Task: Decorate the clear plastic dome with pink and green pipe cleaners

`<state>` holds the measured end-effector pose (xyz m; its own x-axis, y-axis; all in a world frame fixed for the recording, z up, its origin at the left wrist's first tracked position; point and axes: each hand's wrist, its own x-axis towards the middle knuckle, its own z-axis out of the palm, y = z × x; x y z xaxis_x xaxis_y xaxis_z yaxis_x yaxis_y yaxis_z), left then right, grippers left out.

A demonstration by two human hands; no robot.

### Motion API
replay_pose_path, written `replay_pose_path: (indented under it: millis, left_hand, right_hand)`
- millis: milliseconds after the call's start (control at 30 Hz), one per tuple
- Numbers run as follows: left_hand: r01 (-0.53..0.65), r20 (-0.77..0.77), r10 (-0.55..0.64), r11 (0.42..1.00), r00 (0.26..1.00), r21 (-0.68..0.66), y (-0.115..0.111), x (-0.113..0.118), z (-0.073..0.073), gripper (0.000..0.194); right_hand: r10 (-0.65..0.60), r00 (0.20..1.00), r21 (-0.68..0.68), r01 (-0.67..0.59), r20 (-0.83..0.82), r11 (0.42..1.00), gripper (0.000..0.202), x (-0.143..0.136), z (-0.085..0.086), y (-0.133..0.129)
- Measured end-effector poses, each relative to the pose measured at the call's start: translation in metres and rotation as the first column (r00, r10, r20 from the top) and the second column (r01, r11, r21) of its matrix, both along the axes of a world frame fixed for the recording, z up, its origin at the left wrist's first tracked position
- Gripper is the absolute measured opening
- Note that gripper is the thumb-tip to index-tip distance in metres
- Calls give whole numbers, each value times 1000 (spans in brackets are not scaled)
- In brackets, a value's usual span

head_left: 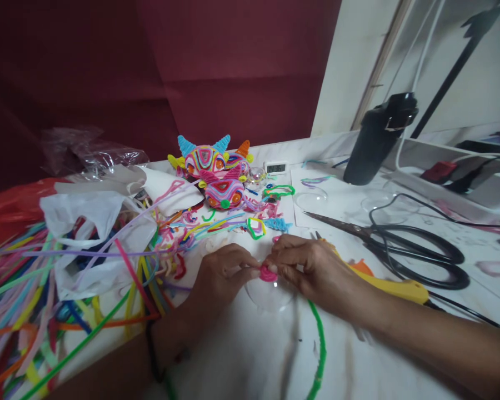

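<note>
Right now I am pinching a small pink coil (268,273) of pipe cleaner between both sets of fingertips, my left hand (220,275) closing on it from one side and my right hand (306,265) clamping it from the other. The coil is sitting just above a clear plastic dome (270,294) that is lying on the white table (241,355), near the middle of my view. A green pipe cleaner (320,344) is trailing out from under my right wrist toward me.

Judging by what is lying around, the work looks well underway but far from finished. Two colourful wound figures (216,172) with horns are already standing at the back, and several small shaped pieces are scattered in front of them. The pink spiral I am holding looks tightly wound, though I cannot tell whether its end is tucked in. A large heap of loose pipe cleaners (29,289) is waiting on my left, so plenty of material is left. Black scissors (400,244) and a yellow-handled tool (394,283) are resting beside my right arm.
</note>
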<state>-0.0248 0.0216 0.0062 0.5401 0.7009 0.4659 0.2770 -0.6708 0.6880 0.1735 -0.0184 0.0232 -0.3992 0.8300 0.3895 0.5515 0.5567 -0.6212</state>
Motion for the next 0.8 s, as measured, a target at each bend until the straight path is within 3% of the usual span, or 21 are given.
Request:
replay_pose_path:
  millis: [267, 467, 800]
  left_hand:
    - [158, -157, -139, 981, 978, 115, 14, -1, 16, 23]
    - [280, -176, -253, 948, 951, 151, 25, -2, 14, 26]
    - [298, -127, -279, 938, 952, 179, 25, -2, 10, 24]
  right_hand:
    - [-8, 1000, 7, 8, 6, 1000, 25, -2, 0, 1]
    - [-63, 998, -16, 63, 3, 998, 25, -5, 1, -3]
    - [-193, 981, -46, 193, -12, 980, 20, -9, 0, -4]
